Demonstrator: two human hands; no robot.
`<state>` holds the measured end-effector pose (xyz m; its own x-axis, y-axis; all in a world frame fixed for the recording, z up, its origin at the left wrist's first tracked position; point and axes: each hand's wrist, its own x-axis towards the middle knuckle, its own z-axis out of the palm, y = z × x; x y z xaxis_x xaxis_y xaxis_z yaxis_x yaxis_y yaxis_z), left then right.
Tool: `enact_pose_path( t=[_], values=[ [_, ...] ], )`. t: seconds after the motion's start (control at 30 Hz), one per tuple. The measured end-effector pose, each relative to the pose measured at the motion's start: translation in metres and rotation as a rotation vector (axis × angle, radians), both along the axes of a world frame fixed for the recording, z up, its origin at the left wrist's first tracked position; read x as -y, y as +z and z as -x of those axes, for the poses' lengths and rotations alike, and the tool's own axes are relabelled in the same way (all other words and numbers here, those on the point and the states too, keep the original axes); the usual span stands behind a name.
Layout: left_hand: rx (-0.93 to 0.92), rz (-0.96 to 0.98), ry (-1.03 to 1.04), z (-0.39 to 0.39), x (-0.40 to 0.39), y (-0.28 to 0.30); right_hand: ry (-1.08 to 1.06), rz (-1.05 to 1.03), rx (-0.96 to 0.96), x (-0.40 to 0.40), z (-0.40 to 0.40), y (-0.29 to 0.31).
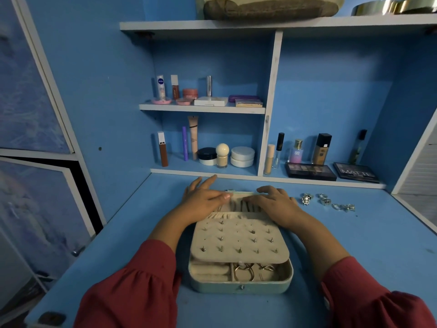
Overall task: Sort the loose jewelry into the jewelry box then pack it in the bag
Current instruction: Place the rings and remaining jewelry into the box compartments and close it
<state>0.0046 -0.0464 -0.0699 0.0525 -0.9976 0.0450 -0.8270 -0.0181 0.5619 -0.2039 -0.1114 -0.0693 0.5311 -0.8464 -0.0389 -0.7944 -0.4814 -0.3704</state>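
Observation:
A pale green jewelry box [241, 286] lies open on the blue desk, its cream earring panel [238, 240] folded over the tray and studded with several earrings. Rings [244, 271] sit in the front compartment. Both of my hands rest on the opened lid at the back: my left hand [203, 200] with fingers spread flat on its left side, my right hand [274, 202] pressing its right side. Loose silver jewelry [326, 201] lies on the desk to the right of my right hand. A brownish bag [269, 8] sits on the top shelf.
Cosmetics fill the shelves behind: tubes and jars [212, 152] on the lower left shelf, bottles [298, 151] and two eyeshadow palettes [331, 171] on the right. A gold-rimmed item [390, 5] is at top right. Cabinet doors [35, 114] stand left.

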Motion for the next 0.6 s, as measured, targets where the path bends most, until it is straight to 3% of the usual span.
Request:
enact_pose_path(
  t=[0.1,0.17,0.33,0.6],
  values=[
    [-0.366,0.122,-0.011,-0.011,-0.013,0.009,-0.018,-0.293,0.489,0.001,0.009,0.004],
    [-0.474,0.123,-0.021,-0.022,-0.024,0.015,0.042,-0.369,0.610,0.000,0.024,0.012],
    [-0.480,-0.010,-0.034,-0.048,-0.046,0.020,0.152,-0.560,0.662,0.002,0.055,0.013],
    [-0.516,-0.216,-0.106,-0.048,-0.058,0.020,0.194,-0.598,0.583,-0.002,0.058,0.012]
  ],
)
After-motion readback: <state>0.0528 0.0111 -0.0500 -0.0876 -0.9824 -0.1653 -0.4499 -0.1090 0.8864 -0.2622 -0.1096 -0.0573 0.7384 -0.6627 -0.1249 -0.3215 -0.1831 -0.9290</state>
